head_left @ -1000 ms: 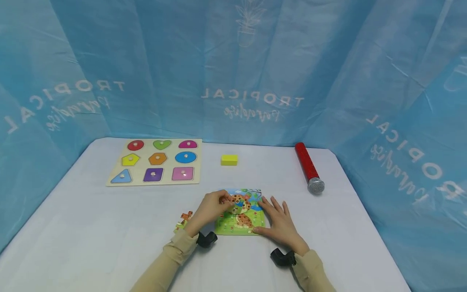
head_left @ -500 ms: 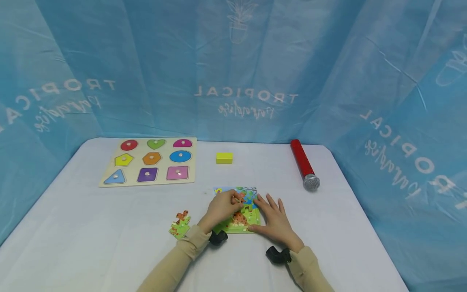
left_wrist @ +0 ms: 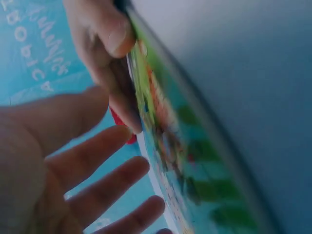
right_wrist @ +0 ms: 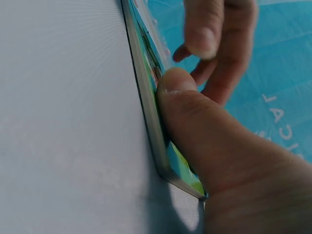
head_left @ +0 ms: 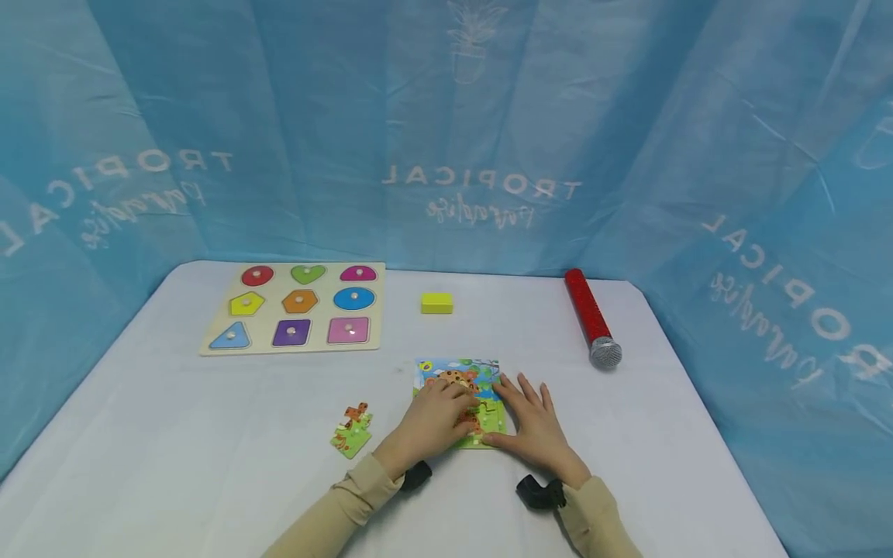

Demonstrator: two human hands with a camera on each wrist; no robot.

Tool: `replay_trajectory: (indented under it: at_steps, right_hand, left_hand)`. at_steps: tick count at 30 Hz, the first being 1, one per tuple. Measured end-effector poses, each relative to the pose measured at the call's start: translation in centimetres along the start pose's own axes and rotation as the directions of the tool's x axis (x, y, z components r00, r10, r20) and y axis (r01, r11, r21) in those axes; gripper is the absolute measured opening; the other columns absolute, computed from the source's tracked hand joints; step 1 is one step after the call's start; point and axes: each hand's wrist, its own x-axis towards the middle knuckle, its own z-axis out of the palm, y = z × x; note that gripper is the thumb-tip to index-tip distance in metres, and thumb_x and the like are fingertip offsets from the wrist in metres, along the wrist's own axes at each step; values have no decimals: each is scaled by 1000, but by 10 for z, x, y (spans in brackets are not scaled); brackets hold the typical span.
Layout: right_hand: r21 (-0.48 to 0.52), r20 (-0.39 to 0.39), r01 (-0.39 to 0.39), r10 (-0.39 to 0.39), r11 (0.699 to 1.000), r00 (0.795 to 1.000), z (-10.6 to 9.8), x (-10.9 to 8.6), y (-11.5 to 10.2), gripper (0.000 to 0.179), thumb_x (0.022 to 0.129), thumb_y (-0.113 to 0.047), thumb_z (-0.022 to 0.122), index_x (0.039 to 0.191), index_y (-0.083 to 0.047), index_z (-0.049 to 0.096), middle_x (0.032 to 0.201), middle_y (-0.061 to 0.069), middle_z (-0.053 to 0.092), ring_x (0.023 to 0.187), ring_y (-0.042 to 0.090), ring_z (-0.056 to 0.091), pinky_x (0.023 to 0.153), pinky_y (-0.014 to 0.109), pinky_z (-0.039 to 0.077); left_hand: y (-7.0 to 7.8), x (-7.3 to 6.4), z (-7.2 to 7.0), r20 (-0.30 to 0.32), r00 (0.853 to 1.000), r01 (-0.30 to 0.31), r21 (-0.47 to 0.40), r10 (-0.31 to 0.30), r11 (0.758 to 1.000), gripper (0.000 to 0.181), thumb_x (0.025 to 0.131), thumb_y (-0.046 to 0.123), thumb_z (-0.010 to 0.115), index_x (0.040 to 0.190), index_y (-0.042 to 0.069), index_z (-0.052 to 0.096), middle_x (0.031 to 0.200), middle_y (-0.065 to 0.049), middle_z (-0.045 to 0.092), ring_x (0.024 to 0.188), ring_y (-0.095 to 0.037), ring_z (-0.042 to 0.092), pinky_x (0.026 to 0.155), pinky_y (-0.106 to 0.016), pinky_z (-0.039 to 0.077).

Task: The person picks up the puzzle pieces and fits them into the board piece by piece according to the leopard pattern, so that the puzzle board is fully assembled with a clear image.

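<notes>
A jigsaw puzzle board [head_left: 493,422], printed with a spotted animal on grass under a blue sky, lies flat at the near middle of the table. My left hand [head_left: 434,418] is over its left part and hides much of the picture. In the left wrist view its fingers are loosely extended, with no piece visible between them. My right hand [head_left: 533,426] rests at the board's right side with fingers spread, and its thumb [right_wrist: 190,117] presses along the edge in the right wrist view. Loose puzzle pieces [head_left: 352,435], green and orange-brown, lie left of the board.
At the back left lies a wooden shape board [head_left: 325,310] with knobbed coloured shapes. A yellow block [head_left: 436,303] sits behind the puzzle. To the back right is a red microphone [head_left: 591,318] with a silver head. Blue printed curtains surround the white table.
Earlier my left hand pinched a greenish puzzle piece over the board. Now it lies lower across the board with fingers loosened, and no held piece shows. My right hand stays at the board's edge.
</notes>
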Motion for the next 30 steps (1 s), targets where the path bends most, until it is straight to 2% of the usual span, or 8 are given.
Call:
replay_trajectory:
  at_steps: [4, 8, 13, 21, 27, 30]
  right_hand:
    - [3, -2, 7, -7, 1000, 1000, 0, 0, 1, 87, 73, -51, 78, 144, -12, 47, 155, 9, 38, 146, 39, 25, 116, 63, 6]
    - [-2, -16, 11, -11, 1000, 1000, 0, 0, 3, 87, 72, -50, 79, 144, -11, 47, 154, 10, 40, 145, 40, 27, 115, 65, 7]
    - [15, -1, 10, -10, 1000, 1000, 0, 0, 2, 86, 73, -48, 79, 145, -14, 46, 155, 10, 38, 146, 41, 24, 114, 65, 6]
    - [29, 0, 2, -2, 1000, 1000, -1, -3, 1, 84, 74, -46, 79, 144, -13, 47, 154, 11, 38, 146, 41, 24, 115, 65, 4]
    - [39, 13, -5, 4, 999, 1000, -2, -3, 1, 82, 74, -46, 79, 143, -13, 49, 154, 11, 37, 146, 41, 22, 115, 65, 3]
    - [32, 10, 6, -6, 999, 1000, -1, -1, 1, 80, 75, -45, 78, 142, -13, 50, 155, 11, 37, 146, 41, 22, 115, 65, 3]
  left_hand:
    - [1, -6, 1, 97, 995, -28, 61, 22, 998, 40, 90, 41, 65, 126, 22, 66, 136, 0, 59, 124, -25, 53, 101, -49, 45]
    - [-1, -6, -1, 149, 989, -39, 92, 25, 995, 43, 92, 42, 62, 132, 26, 62, 143, 5, 54, 135, -26, 44, 110, -53, 36]
    - [-4, -8, -5, 204, 979, -49, 106, 27, 993, 41, 96, 40, 57, 135, 28, 59, 147, 7, 49, 141, -25, 38, 114, -55, 29]
    - [-8, -7, -9, 221, 973, -87, 93, 65, 992, 39, 97, 36, 55, 135, 28, 59, 146, 7, 51, 140, -27, 40, 113, -55, 31]
    - [-10, -5, -8, 205, 978, -49, 95, 29, 994, 41, 97, 36, 55, 137, 26, 56, 144, 9, 53, 140, -26, 41, 112, -53, 33]
    - [-12, -5, -7, 222, 975, -22, 72, 6, 997, 43, 98, 36, 55, 139, 25, 55, 145, 8, 52, 142, -28, 38, 113, -54, 31]
